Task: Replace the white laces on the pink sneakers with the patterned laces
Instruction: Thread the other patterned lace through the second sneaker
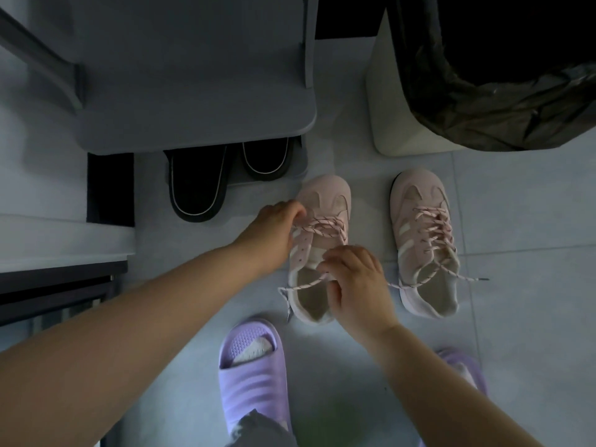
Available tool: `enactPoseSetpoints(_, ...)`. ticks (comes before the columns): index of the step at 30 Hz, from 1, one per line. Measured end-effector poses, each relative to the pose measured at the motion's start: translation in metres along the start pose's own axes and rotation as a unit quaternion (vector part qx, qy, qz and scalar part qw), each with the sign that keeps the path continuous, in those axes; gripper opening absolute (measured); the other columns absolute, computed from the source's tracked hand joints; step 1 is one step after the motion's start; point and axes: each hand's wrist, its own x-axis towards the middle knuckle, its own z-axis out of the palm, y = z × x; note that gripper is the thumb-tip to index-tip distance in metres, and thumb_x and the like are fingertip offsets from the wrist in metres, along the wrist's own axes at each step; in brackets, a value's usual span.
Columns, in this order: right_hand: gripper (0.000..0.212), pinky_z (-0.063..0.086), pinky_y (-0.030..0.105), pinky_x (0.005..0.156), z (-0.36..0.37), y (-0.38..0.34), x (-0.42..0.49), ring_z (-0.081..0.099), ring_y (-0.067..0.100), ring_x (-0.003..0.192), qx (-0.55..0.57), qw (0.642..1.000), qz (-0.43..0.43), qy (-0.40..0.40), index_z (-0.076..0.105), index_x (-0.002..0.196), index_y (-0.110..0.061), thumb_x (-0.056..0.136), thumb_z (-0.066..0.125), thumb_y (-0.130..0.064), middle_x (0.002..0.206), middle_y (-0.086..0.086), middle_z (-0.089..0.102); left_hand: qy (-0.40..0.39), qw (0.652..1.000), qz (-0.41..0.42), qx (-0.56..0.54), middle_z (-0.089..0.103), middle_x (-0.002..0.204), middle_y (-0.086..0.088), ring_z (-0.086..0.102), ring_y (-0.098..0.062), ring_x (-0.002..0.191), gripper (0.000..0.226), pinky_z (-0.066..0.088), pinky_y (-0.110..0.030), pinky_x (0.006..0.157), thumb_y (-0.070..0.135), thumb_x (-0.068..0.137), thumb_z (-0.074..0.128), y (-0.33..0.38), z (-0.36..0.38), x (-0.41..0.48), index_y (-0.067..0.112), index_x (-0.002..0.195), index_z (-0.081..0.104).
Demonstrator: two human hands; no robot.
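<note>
On the floor [522,221], a half-laced pink sneaker [325,195] sits between two hands, the left hand [277,227] pinching the patterned lace [322,229] beside an eyelet and the right hand [354,279] seemingly curled round its loose end, which an uneven tug could pull back out.

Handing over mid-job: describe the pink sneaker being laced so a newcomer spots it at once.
Find the white bin with the black liner; two pink sneakers lie on the floor nearby. Take the sneaker nearer the black slippers, under the left hand and right hand. Unlike its neighbour, only its front eyelets are laced.
</note>
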Motion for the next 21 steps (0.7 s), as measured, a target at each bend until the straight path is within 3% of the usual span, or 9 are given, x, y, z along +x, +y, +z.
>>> enactPoseSetpoints(4,0.031,0.037,0.026,0.080,0.005,-0.011,-0.002,0.054,0.022,0.086,0.022,0.999,0.031,0.015,0.068,0.085,-0.015,0.071,0.040,-0.015,0.087,0.000,0.067,-0.036,0.998,-0.042,0.030,0.055,0.115,-0.012,0.049,-0.028,0.106,0.023,0.043,-0.036,0.088,0.018,0.089,0.055,0.000,0.004,0.010,0.008,0.108,0.050)
enactPoseSetpoints(7,0.027,0.039,0.022,0.074,0.004,-0.022,0.006,0.053,0.020,0.078,0.087,0.995,0.040,0.040,0.068,0.078,-0.010,0.072,0.042,-0.013,0.081,0.004,0.068,-0.042,0.997,-0.063,0.019,0.059,0.089,-0.006,0.052,-0.020,0.082,0.015,0.039,-0.027,0.070,0.026,0.089,0.057,-0.004,-0.008,0.011,0.011,0.093,0.058)
enactPoseSetpoints(10,0.018,0.041,0.025,0.068,0.000,-0.037,0.016,0.061,0.026,0.076,0.152,0.980,0.120,0.039,0.070,0.077,-0.009,0.076,0.052,-0.011,0.079,0.008,0.069,-0.053,0.986,-0.086,-0.129,0.058,0.069,0.002,0.053,-0.006,0.059,0.008,0.040,-0.018,0.057,0.020,0.085,0.064,-0.001,-0.023,0.008,0.015,0.082,0.059)
enactPoseSetpoints(11,0.014,0.042,0.024,0.069,0.001,-0.041,0.020,0.062,0.026,0.079,0.184,0.970,0.158,0.019,0.069,0.081,-0.009,0.076,0.057,-0.013,0.083,0.008,0.069,-0.062,0.963,-0.106,-0.239,0.059,0.064,0.003,0.051,0.000,0.050,0.007,0.039,-0.013,0.052,0.016,0.084,0.064,0.005,-0.027,0.004,0.015,0.084,0.057)
enactPoseSetpoints(13,0.022,0.044,0.023,0.072,0.000,-0.053,0.027,0.061,0.020,0.083,0.255,0.947,0.196,-0.025,0.065,0.089,-0.013,0.073,0.062,-0.027,0.087,0.003,0.066,-0.080,0.879,-0.151,-0.446,0.061,0.056,0.004,0.049,0.002,0.044,0.010,0.037,-0.009,0.046,0.009,0.086,0.059,0.016,-0.033,-0.001,0.013,0.094,0.054)
enactPoseSetpoints(15,0.026,0.046,0.024,0.076,-0.002,-0.063,0.033,0.060,0.014,0.084,0.383,0.888,0.247,-0.064,0.064,0.093,-0.020,0.074,0.062,-0.037,0.085,-0.006,0.066,-0.089,0.811,-0.176,-0.551,0.060,0.057,0.002,0.045,-0.003,0.044,0.012,0.036,-0.011,0.042,0.005,0.088,0.055,0.019,-0.037,-0.004,0.009,0.099,0.053)
enactPoseSetpoints(16,0.021,0.046,0.022,0.074,-0.005,-0.066,0.034,0.059,0.013,0.080,0.448,0.846,0.275,-0.085,0.064,0.093,-0.021,0.079,0.063,-0.037,0.079,-0.009,0.067,-0.094,0.797,-0.177,-0.570,0.058,0.059,0.000,0.042,-0.005,0.045,0.012,0.034,-0.011,0.039,0.006,0.088,0.054,0.019,-0.040,-0.006,0.009,0.100,0.054)
enactPoseSetpoints(18,0.014,0.041,0.019,0.061,-0.013,-0.063,0.032,0.052,0.014,0.063,0.486,0.810,0.298,-0.136,0.064,0.088,-0.019,0.093,0.053,-0.027,0.059,-0.008,0.064,-0.092,0.811,-0.174,-0.551,0.053,0.061,0.003,0.035,-0.003,0.044,0.010,0.028,-0.011,0.037,0.009,0.089,0.052,0.013,-0.046,-0.007,0.012,0.097,0.058)
enactPoseSetpoints(21,0.028,0.037,0.030,0.057,-0.025,-0.044,0.030,0.039,0.012,0.049,0.445,0.822,0.300,-0.190,0.065,0.075,-0.020,0.096,0.047,-0.021,0.049,-0.007,0.050,-0.062,0.886,-0.179,-0.423,0.045,0.056,0.010,0.036,-0.001,0.048,0.014,0.026,-0.017,0.045,0.015,0.094,0.048,-0.001,-0.047,-0.007,0.021,0.089,0.060)
